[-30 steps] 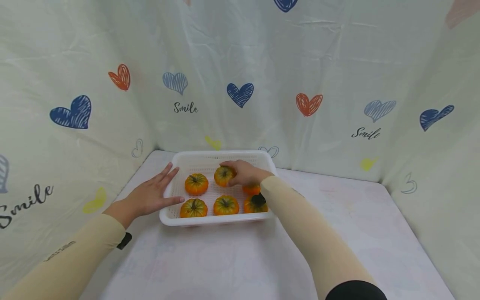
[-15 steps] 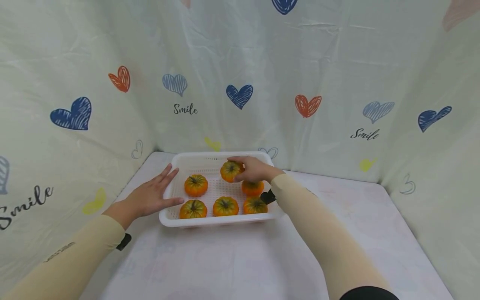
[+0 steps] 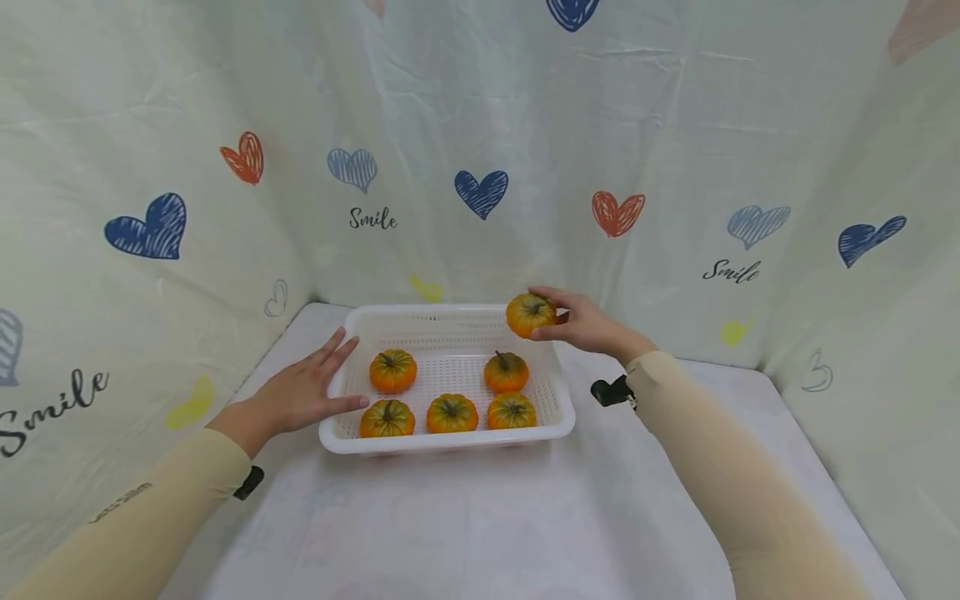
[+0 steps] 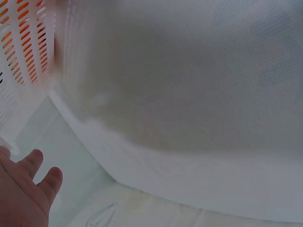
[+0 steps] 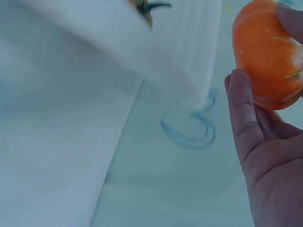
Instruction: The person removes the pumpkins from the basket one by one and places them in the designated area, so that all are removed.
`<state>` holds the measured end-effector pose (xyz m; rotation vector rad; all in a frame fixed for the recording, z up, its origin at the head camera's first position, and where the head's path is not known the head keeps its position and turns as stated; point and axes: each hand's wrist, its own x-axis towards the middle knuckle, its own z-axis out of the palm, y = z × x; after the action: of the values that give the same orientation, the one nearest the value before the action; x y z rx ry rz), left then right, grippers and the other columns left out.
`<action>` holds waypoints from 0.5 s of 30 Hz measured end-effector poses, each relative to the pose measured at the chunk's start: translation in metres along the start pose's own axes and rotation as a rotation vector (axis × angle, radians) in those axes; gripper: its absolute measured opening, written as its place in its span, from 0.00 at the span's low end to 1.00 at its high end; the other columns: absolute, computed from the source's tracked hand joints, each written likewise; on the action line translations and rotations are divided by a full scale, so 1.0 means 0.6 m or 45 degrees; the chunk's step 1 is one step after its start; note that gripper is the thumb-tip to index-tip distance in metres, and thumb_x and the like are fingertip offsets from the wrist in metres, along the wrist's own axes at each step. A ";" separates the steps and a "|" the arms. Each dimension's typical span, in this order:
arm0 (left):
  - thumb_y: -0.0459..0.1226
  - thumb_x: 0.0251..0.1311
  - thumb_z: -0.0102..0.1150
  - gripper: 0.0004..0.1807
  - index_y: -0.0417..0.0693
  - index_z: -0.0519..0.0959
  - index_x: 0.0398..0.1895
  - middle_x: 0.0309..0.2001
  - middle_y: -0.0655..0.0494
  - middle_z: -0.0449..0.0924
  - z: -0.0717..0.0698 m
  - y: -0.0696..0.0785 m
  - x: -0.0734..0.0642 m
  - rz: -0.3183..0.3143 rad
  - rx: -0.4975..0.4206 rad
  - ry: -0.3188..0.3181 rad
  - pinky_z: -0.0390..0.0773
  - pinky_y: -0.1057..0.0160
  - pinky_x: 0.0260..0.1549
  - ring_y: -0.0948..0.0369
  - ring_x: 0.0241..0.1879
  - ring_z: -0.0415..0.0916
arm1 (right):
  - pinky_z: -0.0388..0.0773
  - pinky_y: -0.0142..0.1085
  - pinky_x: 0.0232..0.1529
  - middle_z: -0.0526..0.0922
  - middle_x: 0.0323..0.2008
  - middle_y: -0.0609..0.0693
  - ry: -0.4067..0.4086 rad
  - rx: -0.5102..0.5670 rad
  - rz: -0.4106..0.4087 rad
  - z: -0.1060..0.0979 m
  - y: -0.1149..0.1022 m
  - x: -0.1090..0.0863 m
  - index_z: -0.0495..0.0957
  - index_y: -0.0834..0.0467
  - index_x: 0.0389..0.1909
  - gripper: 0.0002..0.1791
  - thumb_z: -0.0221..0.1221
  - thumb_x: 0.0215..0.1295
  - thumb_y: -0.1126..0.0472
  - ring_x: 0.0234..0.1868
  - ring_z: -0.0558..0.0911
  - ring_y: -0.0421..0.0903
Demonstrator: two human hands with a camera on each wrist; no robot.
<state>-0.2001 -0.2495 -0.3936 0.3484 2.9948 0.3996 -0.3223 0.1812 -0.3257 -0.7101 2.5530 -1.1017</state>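
Observation:
My right hand [image 3: 588, 325] grips a small orange-and-green pumpkin [image 3: 528, 315] between thumb and fingers, raised over the back right corner of a white plastic basket [image 3: 450, 444]. Seen from the right wrist, the held pumpkin [image 5: 265, 54] shows its smooth orange underside. Several more small pumpkins lie in the basket; among them are a back left one [image 3: 393, 371] and a back right one [image 3: 506, 372]. My left hand [image 3: 300, 387] has its fingers spread at the basket's left rim. In the left wrist view, the left hand's fingers [image 4: 53, 182] are straight, near the slotted basket wall [image 4: 28, 52].
The basket stands on a table covered with a white cloth [image 3: 420, 525]. Behind it and at both sides hangs a pale curtain [image 3: 660, 142] printed with hearts and words.
My right hand has lifted the pumpkin from the basket's back middle and carried it up and right to the rear corner. The left hand stays at the left rim.

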 end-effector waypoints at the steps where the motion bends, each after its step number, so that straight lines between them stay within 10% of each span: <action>1: 0.71 0.59 0.49 0.58 0.49 0.41 0.81 0.80 0.43 0.32 0.000 0.000 0.000 0.001 0.002 0.001 0.59 0.31 0.62 0.34 0.72 0.50 | 0.78 0.48 0.55 0.69 0.64 0.54 0.023 0.018 0.015 -0.009 0.008 -0.008 0.58 0.48 0.77 0.43 0.68 0.64 0.52 0.58 0.74 0.57; 15: 0.70 0.59 0.50 0.57 0.49 0.42 0.81 0.80 0.42 0.33 -0.002 0.006 0.000 -0.002 0.003 0.011 0.61 0.30 0.60 0.32 0.71 0.51 | 0.68 0.60 0.62 0.57 0.72 0.63 0.209 0.134 0.342 -0.032 0.151 -0.095 0.51 0.45 0.79 0.47 0.66 0.65 0.46 0.64 0.70 0.63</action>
<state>-0.1993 -0.2461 -0.3916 0.3456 3.0036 0.3988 -0.3123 0.2768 -0.3767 -0.2503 2.6018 -1.2332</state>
